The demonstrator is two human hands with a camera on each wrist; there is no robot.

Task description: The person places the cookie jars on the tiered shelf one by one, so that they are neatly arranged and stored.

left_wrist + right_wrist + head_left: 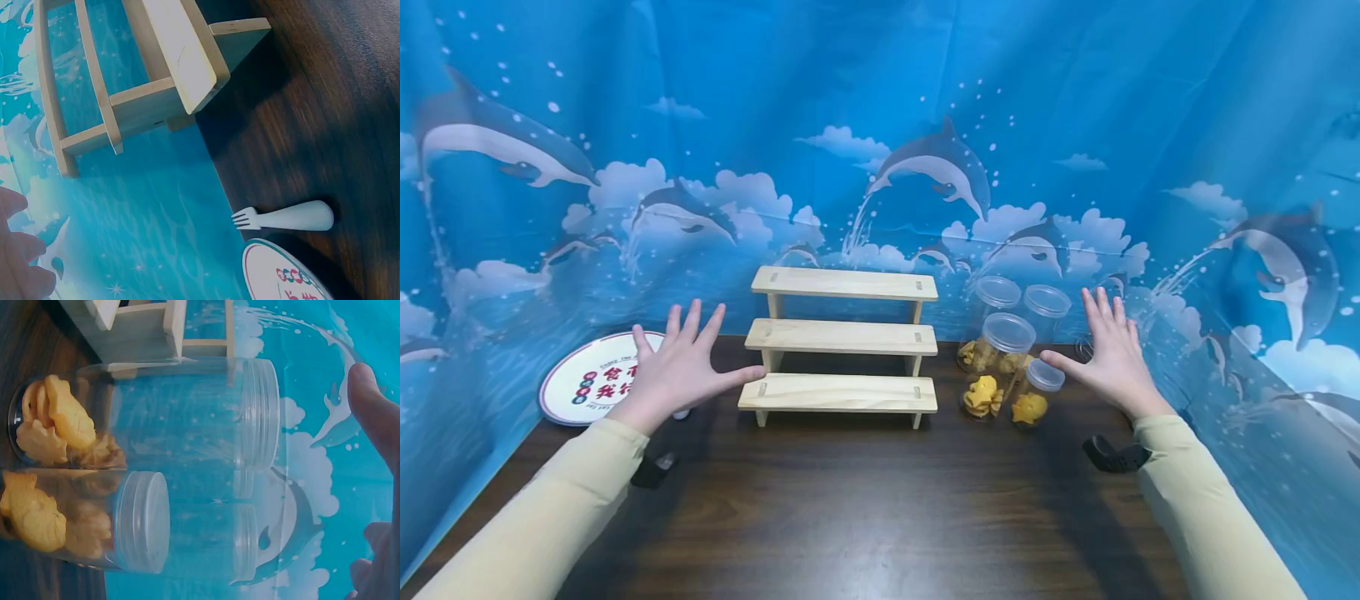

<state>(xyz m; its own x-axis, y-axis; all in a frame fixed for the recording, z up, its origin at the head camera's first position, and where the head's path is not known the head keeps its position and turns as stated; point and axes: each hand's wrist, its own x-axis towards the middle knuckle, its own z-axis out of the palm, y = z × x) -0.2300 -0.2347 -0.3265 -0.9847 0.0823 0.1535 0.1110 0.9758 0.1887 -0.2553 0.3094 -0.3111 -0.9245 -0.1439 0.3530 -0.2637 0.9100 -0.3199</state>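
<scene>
My left hand (677, 367) hovers with fingers spread between a round white plate (571, 385) and a three-tier wooden shelf (838, 393); nothing is in it. Beside the plate in the left wrist view lies a white fork (294, 217), mostly hidden in the head view. My right hand (1108, 358), fingers also spread and holding nothing, is just right of several clear lidded jars. The smallest jar (1037, 392) stands nearest that hand, with golden fish-shaped crackers (34, 515) inside. A taller jar (181, 419) next to it has more crackers at its bottom.
The dark wooden table (850, 508) meets a blue dolphin-print curtain (760, 117) along its back and sides. The shelf stands against this curtain at the back centre, jars to its right. Black straps with cameras circle both wrists.
</scene>
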